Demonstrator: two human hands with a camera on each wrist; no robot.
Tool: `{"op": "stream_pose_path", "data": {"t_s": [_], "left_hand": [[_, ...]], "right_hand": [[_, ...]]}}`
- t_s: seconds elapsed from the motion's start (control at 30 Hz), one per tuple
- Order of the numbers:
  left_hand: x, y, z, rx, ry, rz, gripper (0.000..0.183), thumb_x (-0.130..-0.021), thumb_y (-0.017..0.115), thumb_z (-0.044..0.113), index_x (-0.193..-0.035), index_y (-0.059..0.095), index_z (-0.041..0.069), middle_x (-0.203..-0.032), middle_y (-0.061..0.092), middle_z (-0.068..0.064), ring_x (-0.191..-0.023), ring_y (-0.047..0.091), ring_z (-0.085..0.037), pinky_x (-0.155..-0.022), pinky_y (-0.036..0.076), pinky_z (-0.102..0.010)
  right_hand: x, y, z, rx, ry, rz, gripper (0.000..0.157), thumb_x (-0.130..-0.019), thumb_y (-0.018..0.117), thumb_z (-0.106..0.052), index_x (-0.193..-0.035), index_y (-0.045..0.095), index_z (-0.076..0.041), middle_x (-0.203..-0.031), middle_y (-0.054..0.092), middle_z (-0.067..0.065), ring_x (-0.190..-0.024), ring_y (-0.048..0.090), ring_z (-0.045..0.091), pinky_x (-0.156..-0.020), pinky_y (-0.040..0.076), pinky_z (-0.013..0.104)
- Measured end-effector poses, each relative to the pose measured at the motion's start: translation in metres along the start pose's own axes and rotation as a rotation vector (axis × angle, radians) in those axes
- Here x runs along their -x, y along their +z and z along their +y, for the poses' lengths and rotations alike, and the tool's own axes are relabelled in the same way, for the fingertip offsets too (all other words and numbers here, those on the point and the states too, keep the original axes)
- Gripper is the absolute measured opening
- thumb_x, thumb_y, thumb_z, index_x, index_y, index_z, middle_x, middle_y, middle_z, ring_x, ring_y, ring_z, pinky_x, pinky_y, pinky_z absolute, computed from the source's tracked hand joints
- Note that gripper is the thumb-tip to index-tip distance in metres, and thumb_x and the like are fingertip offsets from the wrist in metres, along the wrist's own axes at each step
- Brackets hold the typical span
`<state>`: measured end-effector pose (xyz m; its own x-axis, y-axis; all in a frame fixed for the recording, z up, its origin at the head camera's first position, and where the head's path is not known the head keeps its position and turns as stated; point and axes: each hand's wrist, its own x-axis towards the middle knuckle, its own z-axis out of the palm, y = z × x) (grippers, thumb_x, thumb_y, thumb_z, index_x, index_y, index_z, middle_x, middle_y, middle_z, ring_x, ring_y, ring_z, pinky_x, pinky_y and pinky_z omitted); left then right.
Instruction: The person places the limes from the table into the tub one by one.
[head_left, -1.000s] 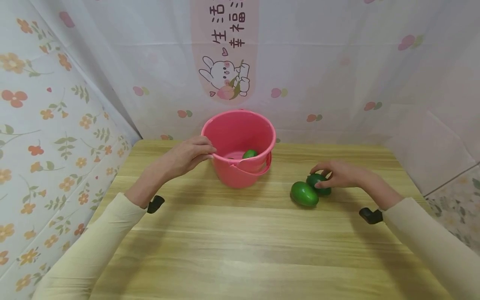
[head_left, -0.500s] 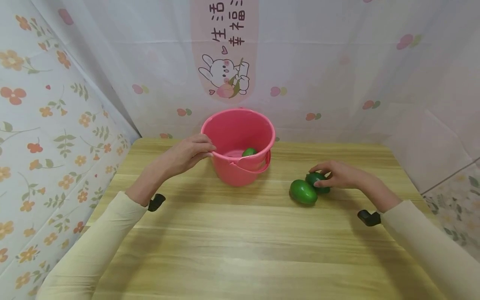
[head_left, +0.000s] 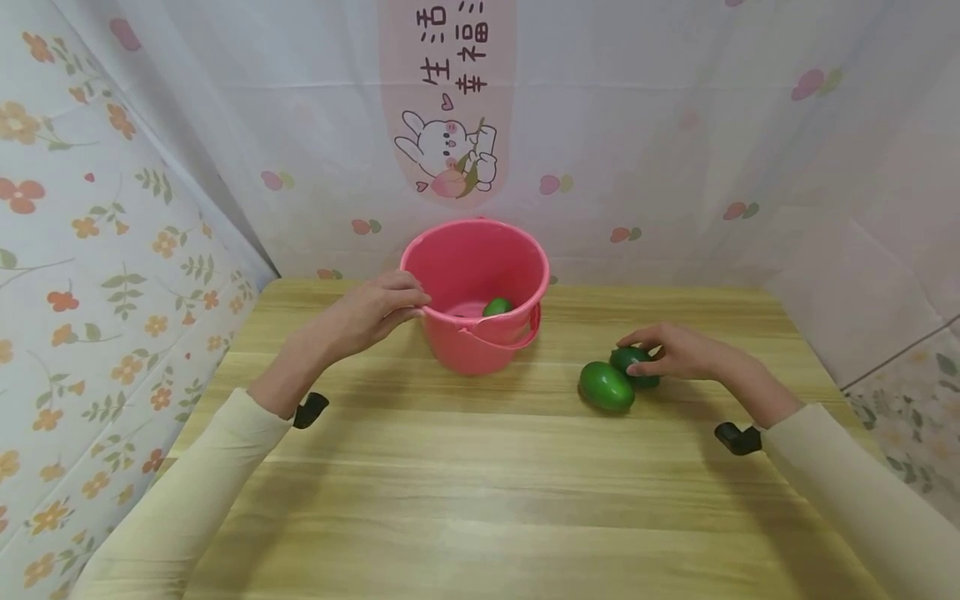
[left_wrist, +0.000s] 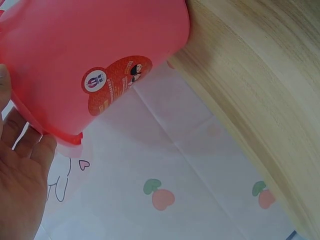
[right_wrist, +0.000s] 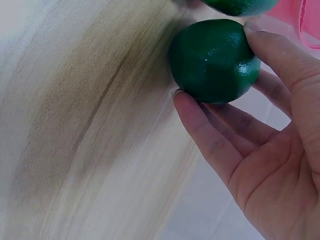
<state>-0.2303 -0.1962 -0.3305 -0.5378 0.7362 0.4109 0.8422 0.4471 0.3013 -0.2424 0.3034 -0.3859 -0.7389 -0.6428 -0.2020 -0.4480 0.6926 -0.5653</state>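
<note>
A pink plastic bucket [head_left: 465,354] stands upright at the back of the table, and a green fruit [head_left: 497,307] shows inside it. At the bucket's left front rim, my left hand [head_left: 375,312] holds on; the left wrist view has the thumb on one side of the rim and fingers on the other. To the right, two glossy oval fruits lie side by side. My right hand [head_left: 678,350] grips the dark green fruit [right_wrist: 215,62] between thumb and fingers. Just left of it rests the brighter green fruit [head_left: 606,387], partly cut off in the right wrist view.
The bucket's pink handle [head_left: 517,340] hangs down at its front right. Behind the wooden table [head_left: 480,483] hangs a white curtain [head_left: 645,125] with a rabbit print. A floral cloth [head_left: 112,317] borders the left side.
Both hands keep their places on the bucket rim and the dark green fruit. Only a slight shift of the whole head view shows.
</note>
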Motion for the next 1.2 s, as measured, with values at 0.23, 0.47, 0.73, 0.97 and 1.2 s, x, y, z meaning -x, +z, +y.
{"op": "stream_pose_path", "data": {"t_s": [0.23,0.47,0.73,0.97,1.2], "left_hand": [[0.0013,0.0016,-0.0011,-0.007,0.013,0.013,0.018,-0.09,0.077,0.003,-0.107,0.075,0.002,-0.105,0.065,-0.007,-0.099,0.06,-0.023,-0.088,0.053,-0.037],[0.0026,0.0024,-0.0017,-0.012,0.008,0.013,0.018,-0.09,0.077,0.005,-0.107,0.075,0.003,-0.105,0.065,-0.006,-0.099,0.06,-0.023,-0.087,0.054,-0.037],[0.0027,0.0028,-0.0039,-0.006,0.011,0.019,0.017,-0.091,0.076,0.004,-0.109,0.074,0.003,-0.106,0.065,-0.006,-0.099,0.06,-0.023,-0.088,0.054,-0.039],[0.0029,0.0006,-0.0035,-0.006,0.001,0.006,0.018,-0.092,0.074,0.005,-0.11,0.074,0.003,-0.107,0.064,-0.006,-0.1,0.06,-0.023,-0.088,0.054,-0.038],[0.0029,0.0019,-0.0037,-0.009,0.017,0.013,0.018,-0.091,0.075,0.002,-0.109,0.073,0.003,-0.106,0.064,-0.006,-0.099,0.059,-0.022,-0.088,0.053,-0.037]], "right_hand": [[-0.0009,0.0026,0.0038,-0.011,-0.018,0.007,0.047,-0.096,0.075,-0.023,-0.133,0.062,0.005,-0.125,0.064,0.022,-0.109,0.064,0.04,-0.084,0.058,0.044],[-0.0012,0.0028,0.0032,-0.012,-0.029,0.001,0.047,-0.097,0.073,-0.022,-0.134,0.061,0.005,-0.128,0.063,0.023,-0.112,0.062,0.042,-0.087,0.057,0.045],[0.0008,0.0008,-0.0008,-0.011,-0.005,-0.012,0.047,-0.097,0.073,-0.024,-0.135,0.062,0.002,-0.129,0.063,0.02,-0.115,0.062,0.04,-0.09,0.055,0.048],[-0.0008,-0.0012,-0.0004,-0.025,-0.011,-0.037,0.047,-0.097,0.073,-0.023,-0.136,0.061,0.002,-0.131,0.061,0.02,-0.116,0.061,0.039,-0.089,0.056,0.044],[-0.0016,-0.0041,0.0022,-0.039,-0.012,-0.043,0.047,-0.095,0.075,-0.021,-0.134,0.062,0.001,-0.128,0.062,0.02,-0.112,0.063,0.04,-0.087,0.057,0.045]]}}
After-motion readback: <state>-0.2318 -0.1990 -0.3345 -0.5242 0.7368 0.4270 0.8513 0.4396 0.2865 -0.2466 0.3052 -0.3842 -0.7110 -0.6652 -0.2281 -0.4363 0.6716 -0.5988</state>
